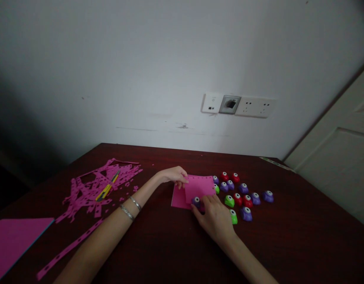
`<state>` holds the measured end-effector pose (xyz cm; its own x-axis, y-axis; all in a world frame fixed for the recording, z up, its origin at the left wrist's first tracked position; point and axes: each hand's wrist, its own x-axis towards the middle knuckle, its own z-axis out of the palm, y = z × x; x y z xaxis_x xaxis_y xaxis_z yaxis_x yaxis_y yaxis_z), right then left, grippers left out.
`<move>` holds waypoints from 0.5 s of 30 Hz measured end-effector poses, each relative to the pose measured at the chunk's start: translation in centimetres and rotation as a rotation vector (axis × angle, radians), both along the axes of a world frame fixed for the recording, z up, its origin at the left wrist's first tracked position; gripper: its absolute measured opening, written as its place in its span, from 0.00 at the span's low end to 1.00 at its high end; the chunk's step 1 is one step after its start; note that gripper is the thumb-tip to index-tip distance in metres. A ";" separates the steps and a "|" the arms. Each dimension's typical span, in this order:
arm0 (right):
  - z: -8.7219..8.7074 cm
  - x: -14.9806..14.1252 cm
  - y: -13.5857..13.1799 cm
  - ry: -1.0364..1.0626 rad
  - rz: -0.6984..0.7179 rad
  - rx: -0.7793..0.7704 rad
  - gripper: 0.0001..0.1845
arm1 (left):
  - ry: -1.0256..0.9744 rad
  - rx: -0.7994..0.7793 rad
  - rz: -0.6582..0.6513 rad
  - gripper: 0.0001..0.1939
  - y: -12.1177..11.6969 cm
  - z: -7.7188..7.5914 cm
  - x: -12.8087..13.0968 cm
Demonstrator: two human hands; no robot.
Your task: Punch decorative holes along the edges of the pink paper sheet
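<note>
My left hand [174, 174] pinches the upper left corner of a small pink paper [199, 188], fingers closed. Small notches or holes run along the paper's top and right edges. Under it lies another pink sheet [179, 198], showing at the left. My right hand [216, 219] is closed around a purple craft punch [195, 201] at the paper's lower edge. Its fingers partly cover the punch and the paper's lower right corner. Whether the paper sits inside the punch's slot cannot be made out.
Several red [237, 199], green [229, 201] and purple craft punches [246, 213] stand right of the paper. Leftward, a yellow utility knife [108, 186] lies on punched pink paper scraps [84, 193]. A punched strip [69, 249] and larger pink sheets [19, 240] lie nearer. A wall [158, 79] borders the table.
</note>
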<state>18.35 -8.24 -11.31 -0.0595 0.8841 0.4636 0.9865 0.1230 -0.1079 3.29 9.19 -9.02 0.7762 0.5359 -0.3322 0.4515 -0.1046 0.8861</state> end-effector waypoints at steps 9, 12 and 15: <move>0.1 -0.4 0.1 -0.028 0.004 -0.006 0.12 | -0.002 -0.010 0.008 0.10 0.6 -0.9 -0.2; 0.1 -0.4 0.2 -0.027 0.007 0.005 0.13 | 0.013 -0.014 0.011 0.11 0.4 -0.8 0.0; -0.1 -0.4 0.3 -0.040 0.016 0.002 0.14 | 0.025 0.002 0.013 0.10 0.2 -0.8 0.2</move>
<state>17.96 -7.92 -11.40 -0.0921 0.8821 0.4619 0.9879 0.1390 -0.0685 3.50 9.37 -9.78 0.7606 0.5465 -0.3505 0.4750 -0.1004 0.8742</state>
